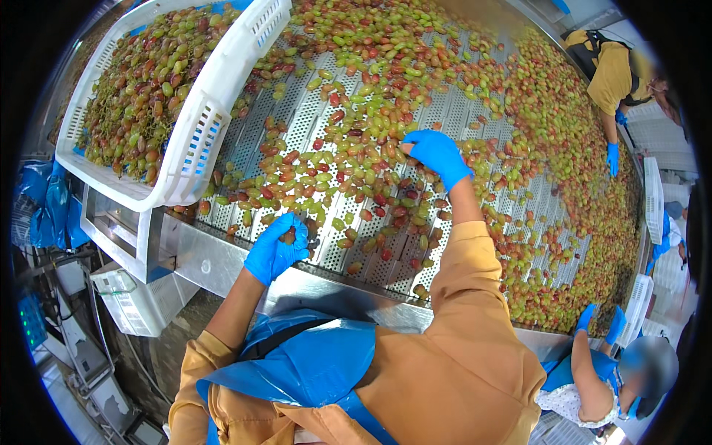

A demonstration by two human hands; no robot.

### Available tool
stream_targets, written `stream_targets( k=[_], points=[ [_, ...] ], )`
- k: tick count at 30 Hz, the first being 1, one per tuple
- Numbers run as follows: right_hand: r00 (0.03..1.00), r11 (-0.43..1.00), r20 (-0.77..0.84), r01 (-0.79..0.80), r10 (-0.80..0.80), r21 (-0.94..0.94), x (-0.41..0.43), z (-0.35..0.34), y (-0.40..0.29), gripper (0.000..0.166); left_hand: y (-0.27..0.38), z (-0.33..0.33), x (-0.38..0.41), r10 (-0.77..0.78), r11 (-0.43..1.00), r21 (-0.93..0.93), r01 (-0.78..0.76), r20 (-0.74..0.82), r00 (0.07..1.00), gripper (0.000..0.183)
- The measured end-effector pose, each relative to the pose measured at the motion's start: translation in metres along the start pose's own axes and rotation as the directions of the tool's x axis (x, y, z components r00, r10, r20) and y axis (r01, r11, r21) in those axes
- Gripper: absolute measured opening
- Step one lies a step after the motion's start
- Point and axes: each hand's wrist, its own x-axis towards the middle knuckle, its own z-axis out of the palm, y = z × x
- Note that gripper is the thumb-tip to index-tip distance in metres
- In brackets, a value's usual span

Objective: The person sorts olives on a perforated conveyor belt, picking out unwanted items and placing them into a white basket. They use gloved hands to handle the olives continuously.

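Loose green and red grapes point(356, 167) lie scattered over a perforated metal conveyor point(300, 122) in front of me. My left hand point(278, 250), in a blue glove, is curled at the conveyor's near edge. Dark grapes point(288, 237) show between its fingers. Farther out, my right hand point(438, 156), also gloved in blue, reaches palm down over the grapes with its fingers bent. Something brownish shows at its fingertips; whether it is a grape or a bare fingertip I cannot tell. The rest of that grip is hidden by the back of the hand.
A white plastic crate point(192, 144) heaped with grapes on stems stands tilted at the left on a metal frame point(119, 228). The steel rim point(217, 267) borders my side. Co-workers' gloved hands point(612, 159) reach over the right end. A white bin point(139, 300) sits below left.
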Motion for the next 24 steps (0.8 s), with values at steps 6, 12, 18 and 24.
stream_targets(
  k=[6, 12, 18, 24],
  points=[
    [0.874, 0.986, -0.458, 0.126, -0.161, -0.107, 0.065, -0.013, -0.018, 0.017, 0.016, 0.001, -0.005, 0.024, 0.997, 0.080, -0.020, -0.051, 0.998, 0.020],
    [0.923, 0.942, -0.330, 0.086, -0.198, -0.324, 0.117, 0.021, -0.032, 0.013, 0.029, 0.004, -0.008, 0.029, 0.998, 0.062, -0.028, -0.001, 1.000, 0.019],
    [0.920, 0.973, -0.327, 0.177, -0.218, -0.152, 0.054, 0.042, -0.042, 0.014, 0.042, -0.004, -0.011, 0.037, 0.998, 0.048, -0.040, 0.053, 0.998, 0.019],
    [0.942, 0.986, -0.294, 0.169, -0.160, 0.004, -0.047, 0.075, -0.052, 0.024, 0.049, -0.006, -0.013, 0.072, 0.997, -0.036, -0.075, -0.083, 0.994, 0.016]
  ],
)
